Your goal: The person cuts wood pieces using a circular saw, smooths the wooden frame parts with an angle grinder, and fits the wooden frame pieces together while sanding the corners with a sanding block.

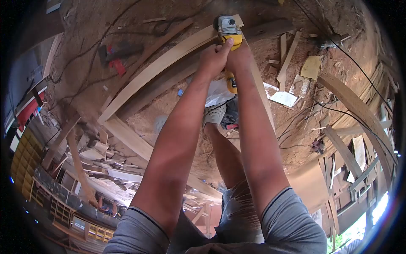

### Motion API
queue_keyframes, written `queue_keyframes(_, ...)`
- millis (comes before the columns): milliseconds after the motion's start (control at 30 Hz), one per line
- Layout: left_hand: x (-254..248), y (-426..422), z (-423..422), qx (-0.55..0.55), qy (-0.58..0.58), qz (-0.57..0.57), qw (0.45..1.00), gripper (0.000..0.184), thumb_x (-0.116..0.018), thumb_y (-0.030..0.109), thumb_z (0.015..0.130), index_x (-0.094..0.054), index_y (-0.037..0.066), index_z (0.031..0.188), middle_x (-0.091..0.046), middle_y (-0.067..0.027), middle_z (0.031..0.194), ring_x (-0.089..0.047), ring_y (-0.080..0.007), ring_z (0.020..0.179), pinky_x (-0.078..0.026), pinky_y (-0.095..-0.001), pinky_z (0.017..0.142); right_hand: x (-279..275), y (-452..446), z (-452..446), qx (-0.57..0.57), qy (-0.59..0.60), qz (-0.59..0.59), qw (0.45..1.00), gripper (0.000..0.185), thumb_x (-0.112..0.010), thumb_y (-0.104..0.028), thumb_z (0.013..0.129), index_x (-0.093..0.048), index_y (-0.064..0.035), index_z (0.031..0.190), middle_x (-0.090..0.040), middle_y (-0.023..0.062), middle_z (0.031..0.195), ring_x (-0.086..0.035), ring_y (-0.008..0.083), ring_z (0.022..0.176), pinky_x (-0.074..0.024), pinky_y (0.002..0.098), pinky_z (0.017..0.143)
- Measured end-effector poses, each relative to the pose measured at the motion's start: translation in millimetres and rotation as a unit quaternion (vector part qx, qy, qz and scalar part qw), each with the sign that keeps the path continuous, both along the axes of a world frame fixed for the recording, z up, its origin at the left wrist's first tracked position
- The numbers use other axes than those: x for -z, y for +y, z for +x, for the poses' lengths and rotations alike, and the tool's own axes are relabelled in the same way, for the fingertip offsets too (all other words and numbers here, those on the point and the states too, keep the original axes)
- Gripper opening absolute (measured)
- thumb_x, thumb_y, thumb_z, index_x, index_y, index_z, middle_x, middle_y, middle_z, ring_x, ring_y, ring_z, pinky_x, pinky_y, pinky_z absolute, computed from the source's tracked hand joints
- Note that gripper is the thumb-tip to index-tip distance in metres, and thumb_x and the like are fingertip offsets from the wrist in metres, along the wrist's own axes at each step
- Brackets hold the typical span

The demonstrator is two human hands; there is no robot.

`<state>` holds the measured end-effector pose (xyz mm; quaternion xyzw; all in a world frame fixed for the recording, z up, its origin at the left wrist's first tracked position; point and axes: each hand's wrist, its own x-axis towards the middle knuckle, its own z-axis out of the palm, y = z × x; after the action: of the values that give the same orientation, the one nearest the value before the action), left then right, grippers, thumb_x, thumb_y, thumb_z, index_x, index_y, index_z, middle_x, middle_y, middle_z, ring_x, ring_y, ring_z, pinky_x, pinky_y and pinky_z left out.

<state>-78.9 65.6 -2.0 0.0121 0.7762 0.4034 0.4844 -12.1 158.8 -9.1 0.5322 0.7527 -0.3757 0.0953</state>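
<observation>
At upper centre, our left hand (213, 61) and right hand (240, 59) close around the grinder (229, 26), by the curved board's (169, 60) end. Dirt floor (91, 25) opens beyond that board's edge, upper left; our hands hide the grinder's middle.

A rough woodworking workshop is shown, set on bare ground (270, 10) and partly opened to the outdoors, as is told by the daylight and green leaves (358, 236) seen at the lower right edge. The kind of work is given away by the wood: a power tool (229, 27) is held at the far end of a long curved beam (160, 62), loose strips (290, 59) are scattered about, more boards (344, 146) are gathered on the right, scraps (101, 152) are heaped on the left, and black cables (358, 66) are trailed through it all
</observation>
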Motion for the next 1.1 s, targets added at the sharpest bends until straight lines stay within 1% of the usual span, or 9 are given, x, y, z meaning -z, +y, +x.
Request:
queue_keyframes(33,-1,4,-1,0.014,-0.006,-0.004,1.0,0.084,-0.057,0.078,0.096,-0.073,-0.004,0.088,-0.074,-0.0263,0.094,-0.072,-0.0425,0.097,-0.053,-0.0487,0.087,-2,3,1,0.004,0.011,0.01,1.0,0.074,-0.084,-0.056,0.079,-0.064,0.0031,0.12,-0.075,0.0296,0.112,-0.072,0.047,0.112,-0.0573,0.0544,0.096)
queue_keyframes(133,-1,15,0,0.053,0.028,-0.034,0.998,0.083,-0.051,0.076,0.1,-0.077,-0.002,0.1,-0.076,-0.0186,0.094,-0.074,-0.0287,0.089,-0.054,-0.042,0.081,-8,17,1,0.019,-0.011,-0.02,1.0,0.075,-0.085,-0.056,0.077,-0.064,0.0031,0.12,-0.075,0.0292,0.114,-0.072,0.0461,0.112,-0.0572,0.053,0.097)
queue_keyframes(533,-4,20,-14,0.107,0.014,0.012,0.994,0.085,-0.05,0.079,0.099,-0.077,-0.002,0.104,-0.077,-0.0213,0.098,-0.073,-0.0346,0.097,-0.053,-0.0455,0.089,23,15,10,0.029,0.011,0.01,0.999,0.066,-0.077,-0.053,0.085,-0.066,0.0024,0.118,-0.075,0.0284,0.115,-0.072,0.0447,0.113,-0.0575,0.0516,0.096)
queue_keyframes(667,5,-11,-9,0.082,-0.028,-0.035,0.996,0.085,-0.049,0.079,0.1,-0.077,0.0,0.117,-0.076,-0.0136,0.101,-0.072,-0.0223,0.1,-0.056,-0.0395,0.083,-8,-14,-3,0.012,-0.029,0.012,0.999,0.06,-0.074,-0.052,0.089,-0.063,0.0011,0.116,-0.076,0.029,0.107,-0.073,0.0478,0.107,-0.0584,0.0545,0.093)
queue_keyframes(767,-2,-43,-7,0.051,-0.053,-0.056,0.996,0.085,-0.05,0.078,0.101,-0.074,-0.001,0.123,-0.075,-0.0108,0.107,-0.07,-0.0185,0.102,-0.056,-0.0369,0.082,-26,-40,-8,0.015,-0.025,-0.022,0.999,0.057,-0.073,-0.05,0.09,-0.06,-0.0003,0.115,-0.076,0.0296,0.104,-0.074,0.049,0.102,-0.0595,0.0559,0.089)
queue_keyframes(867,-16,-57,3,-0.095,-0.033,0.003,0.995,0.08,-0.056,0.073,0.101,-0.073,-0.005,0.089,-0.071,-0.018,0.082,-0.07,-0.03,0.08,-0.053,-0.0447,0.079,-34,-55,-16,-0.008,-0.037,-0.052,0.998,0.054,-0.072,-0.049,0.092,-0.058,-0.0008,0.114,-0.076,0.0292,0.101,-0.074,0.05,0.099,-0.0598,0.0577,0.087)
queue_keyframes(967,-17,-53,-6,-0.039,-0.025,0.008,0.999,0.077,-0.057,0.072,0.101,-0.075,-0.003,0.091,-0.072,-0.015,0.082,-0.07,-0.0251,0.078,-0.054,-0.0427,0.077,-31,-54,-17,0.033,-0.032,-0.059,0.997,0.053,-0.071,-0.047,0.093,-0.058,-0.0004,0.114,-0.076,0.0295,0.102,-0.074,0.0496,0.101,-0.0592,0.0575,0.088)
queue_keyframes(1067,-11,-30,-24,0.115,-0.035,-0.046,0.992,0.081,-0.052,0.074,0.102,-0.077,-0.001,0.115,-0.075,-0.0101,0.1,-0.07,-0.017,0.093,-0.055,-0.0353,0.078,-13,-40,-10,0.071,-0.001,-0.007,0.997,0.053,-0.071,-0.044,0.093,-0.06,0.0016,0.116,-0.075,0.0304,0.105,-0.073,0.0488,0.104,-0.0584,0.0557,0.091)
queue_keyframes(1100,-3,-22,-23,0.113,-0.037,-0.029,0.992,0.08,-0.052,0.074,0.103,-0.077,-0.001,0.112,-0.075,-0.0098,0.098,-0.07,-0.0172,0.091,-0.055,-0.0349,0.078,-7,-35,-6,0.084,0.007,0.011,0.996,0.052,-0.071,-0.044,0.093,-0.061,0.0021,0.117,-0.075,0.0305,0.106,-0.073,0.0486,0.105,-0.0583,0.0553,0.092)
